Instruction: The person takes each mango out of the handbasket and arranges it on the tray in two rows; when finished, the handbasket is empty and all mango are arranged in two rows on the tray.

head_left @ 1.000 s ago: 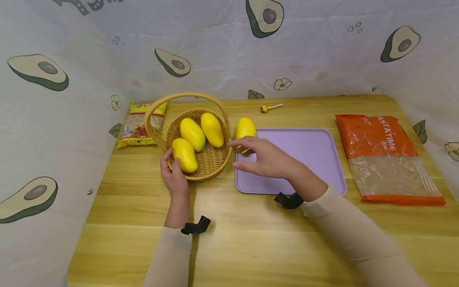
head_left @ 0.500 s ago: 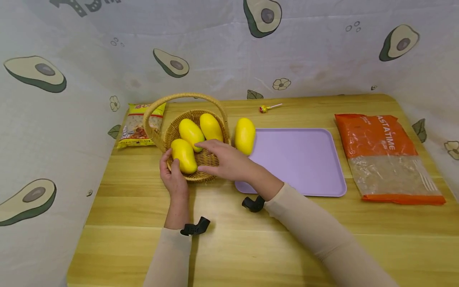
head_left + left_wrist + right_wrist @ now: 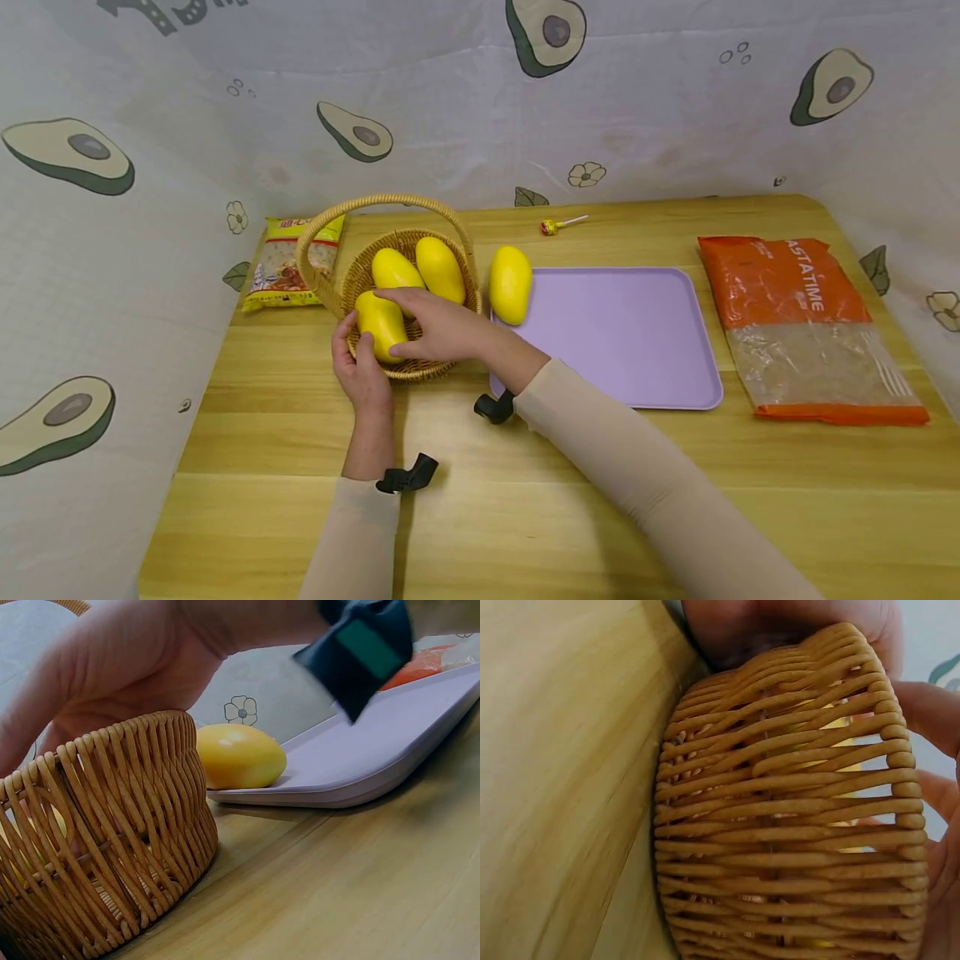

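Observation:
A round wicker basket (image 3: 442,367) with a tall arched handle stands on the table and contains three yellow mangoes. My left hand (image 3: 363,375) grips its near left rim, thumb inside and fingers along the outer wall. Over the basket, my right hand (image 3: 442,325) spans the nearest mango (image 3: 378,321), thumb at its lower right side and fingertips on its top. Two more mangoes, the middle mango (image 3: 393,268) and the right mango (image 3: 440,267), lie behind, partly covered by the right hand. In the right wrist view, the basket wall (image 3: 795,817) hides most of the fruit.
A separate mango (image 3: 511,285) rests at the left edge of a lilac tray (image 3: 615,333). An orange-topped clear bag (image 3: 810,333) lies right of the tray. A yellow food packet (image 3: 288,267) sits behind the basket's left side, and a lollipop (image 3: 551,227) lies at the back.
My right hand has moved left from beside the tray, into the basket, and reached the nearest mango. The left hand stays at the basket rim.

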Tool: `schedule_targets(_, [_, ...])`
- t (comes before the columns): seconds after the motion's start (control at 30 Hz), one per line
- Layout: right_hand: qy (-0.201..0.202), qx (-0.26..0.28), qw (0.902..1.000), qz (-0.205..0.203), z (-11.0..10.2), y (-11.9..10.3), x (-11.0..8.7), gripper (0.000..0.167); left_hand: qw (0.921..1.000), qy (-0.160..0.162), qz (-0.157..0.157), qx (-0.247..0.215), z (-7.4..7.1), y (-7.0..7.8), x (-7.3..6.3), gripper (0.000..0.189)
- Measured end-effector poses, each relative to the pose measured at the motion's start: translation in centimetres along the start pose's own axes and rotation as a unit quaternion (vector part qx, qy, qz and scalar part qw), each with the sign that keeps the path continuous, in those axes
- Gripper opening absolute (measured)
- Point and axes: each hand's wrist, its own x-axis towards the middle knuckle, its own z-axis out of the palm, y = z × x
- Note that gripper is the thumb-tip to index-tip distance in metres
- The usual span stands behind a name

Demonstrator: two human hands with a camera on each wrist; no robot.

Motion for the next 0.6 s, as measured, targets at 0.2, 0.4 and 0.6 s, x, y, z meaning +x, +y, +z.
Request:
schedule_targets(0.2, [-0.021, 0.023, 0.9995, 0.007, 0.3, 0.3, 1.1, 0.086, 1.0000, -0.003, -0.001, -0.005, 0.0, 0.0, 0.0, 0.035])
schedule_targets(0.4, [-0.021, 0.036, 0.9991, 0.006, 0.6, 0.5, 1.6, 0.088, 1.0000, -0.002, 0.005, -0.003, 0.0, 0.0, 0.0, 0.035])
schedule_targets(0.6, [-0.021, 0.040, 0.9989, 0.004, 0.9, 0.7, 1.9, 0.087, 0.9999, -0.002, 0.008, 0.005, 0.0, 0.0, 0.0, 0.035])
